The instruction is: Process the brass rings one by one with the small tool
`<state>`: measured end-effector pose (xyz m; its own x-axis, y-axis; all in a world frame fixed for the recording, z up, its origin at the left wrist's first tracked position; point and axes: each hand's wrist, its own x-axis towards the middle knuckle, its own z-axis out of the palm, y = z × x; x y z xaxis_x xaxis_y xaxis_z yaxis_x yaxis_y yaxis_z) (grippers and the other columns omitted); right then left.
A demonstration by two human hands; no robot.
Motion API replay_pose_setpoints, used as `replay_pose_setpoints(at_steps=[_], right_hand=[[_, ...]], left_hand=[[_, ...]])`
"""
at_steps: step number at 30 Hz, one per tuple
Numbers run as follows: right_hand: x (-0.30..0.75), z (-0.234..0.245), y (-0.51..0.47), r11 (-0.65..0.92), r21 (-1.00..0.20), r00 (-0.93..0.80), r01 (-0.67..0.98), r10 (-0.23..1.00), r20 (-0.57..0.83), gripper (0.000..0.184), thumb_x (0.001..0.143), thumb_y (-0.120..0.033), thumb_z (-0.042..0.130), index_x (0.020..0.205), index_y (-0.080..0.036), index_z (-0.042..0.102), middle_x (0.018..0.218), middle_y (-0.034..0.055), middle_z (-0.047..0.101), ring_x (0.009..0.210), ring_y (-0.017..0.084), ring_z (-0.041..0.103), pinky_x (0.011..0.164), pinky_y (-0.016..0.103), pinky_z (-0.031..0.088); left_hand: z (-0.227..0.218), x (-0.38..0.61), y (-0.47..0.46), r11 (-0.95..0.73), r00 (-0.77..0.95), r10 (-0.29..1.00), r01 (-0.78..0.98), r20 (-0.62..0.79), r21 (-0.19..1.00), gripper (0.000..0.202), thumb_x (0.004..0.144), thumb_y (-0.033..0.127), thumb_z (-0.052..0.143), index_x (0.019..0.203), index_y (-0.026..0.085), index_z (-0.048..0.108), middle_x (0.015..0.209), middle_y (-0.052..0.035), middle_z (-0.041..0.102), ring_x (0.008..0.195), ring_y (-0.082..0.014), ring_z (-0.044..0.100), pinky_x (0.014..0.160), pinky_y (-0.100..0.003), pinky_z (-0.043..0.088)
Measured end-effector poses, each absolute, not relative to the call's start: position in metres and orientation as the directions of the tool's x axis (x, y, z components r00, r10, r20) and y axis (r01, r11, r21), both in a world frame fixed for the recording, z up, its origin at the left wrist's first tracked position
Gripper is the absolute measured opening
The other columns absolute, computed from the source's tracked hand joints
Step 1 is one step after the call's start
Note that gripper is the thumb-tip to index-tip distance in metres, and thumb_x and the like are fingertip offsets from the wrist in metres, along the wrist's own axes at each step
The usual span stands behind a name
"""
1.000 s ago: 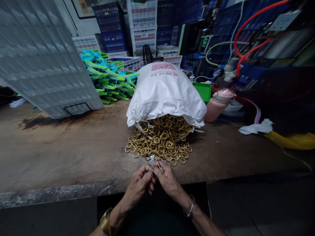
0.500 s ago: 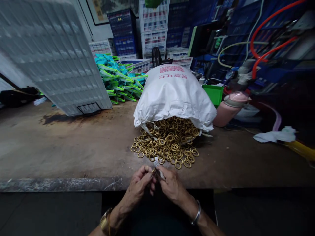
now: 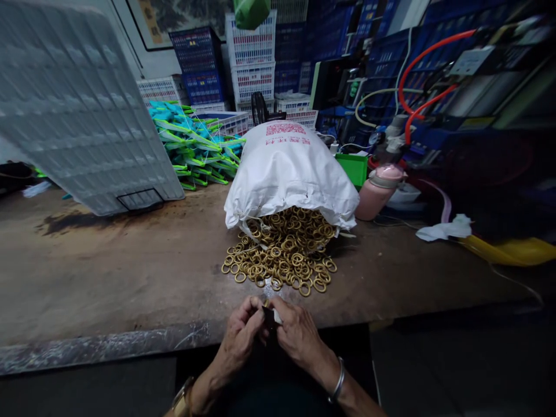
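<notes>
My left hand [image 3: 240,336] and my right hand [image 3: 296,331] are pinched together at the near edge of the workbench [image 3: 113,278]. Between their fingertips is a small dark piece with a pale tip [image 3: 270,315]; I cannot make out what it is. A gold watch sits on my left wrist and a metal bangle on my right. Just beyond my hands lies a heap of brass rings [image 3: 280,255], spilling from the mouth of a white sack [image 3: 289,168] lying on its side.
A big grey ribbed panel [image 3: 78,110] leans at the left. Behind it lie bundled green and blue plastic parts [image 3: 191,145]. A pink bottle [image 3: 377,191], a green box [image 3: 353,167], a white rag [image 3: 443,230] and a yellow object [image 3: 512,250] sit at the right. Stacked crates fill the back.
My hands stay pinched together over the small piece at the bench edge, shifting only slightly. The head camera has swung a little, so the whole scene slides in the frame.
</notes>
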<state>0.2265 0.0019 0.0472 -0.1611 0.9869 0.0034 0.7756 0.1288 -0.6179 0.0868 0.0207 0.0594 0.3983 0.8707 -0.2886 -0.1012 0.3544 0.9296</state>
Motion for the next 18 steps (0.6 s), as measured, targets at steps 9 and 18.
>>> replay_pose_setpoints(at_steps=[9, 18], right_hand=[[0.233, 0.043, 0.014, 0.068, -0.602, -0.055, 0.795, 0.998, 0.039, 0.036, 0.062, -0.002, 0.038, 0.088, -0.021, 0.054, 0.069, 0.0010, 0.063, 0.062, 0.015, 0.055, 0.055, 0.022, 0.029], [0.225, 0.046, 0.010, 0.137, -0.759, -0.206, 0.637, 0.979, 0.004, 0.025, 0.067, -0.004, 0.037, 0.078, -0.021, 0.051, 0.064, -0.0012, 0.060, 0.057, 0.012, 0.053, 0.054, 0.020, 0.031]], left_hand=[[0.057, 0.079, 0.021, 0.366, 0.389, 0.877, -0.156, -0.283, 0.917, 0.029, 0.074, 0.043, 0.060, 0.076, 0.017, 0.048, 0.069, 0.0004, 0.056, 0.052, -0.0082, 0.050, 0.049, -0.020, 0.042], [0.050, 0.080, 0.025, 0.356, 0.436, 0.865, -0.183, -0.249, 0.916, 0.026, 0.076, 0.041, 0.059, 0.074, 0.017, 0.049, 0.066, 0.0021, 0.053, 0.052, -0.0072, 0.047, 0.051, -0.020, 0.041]])
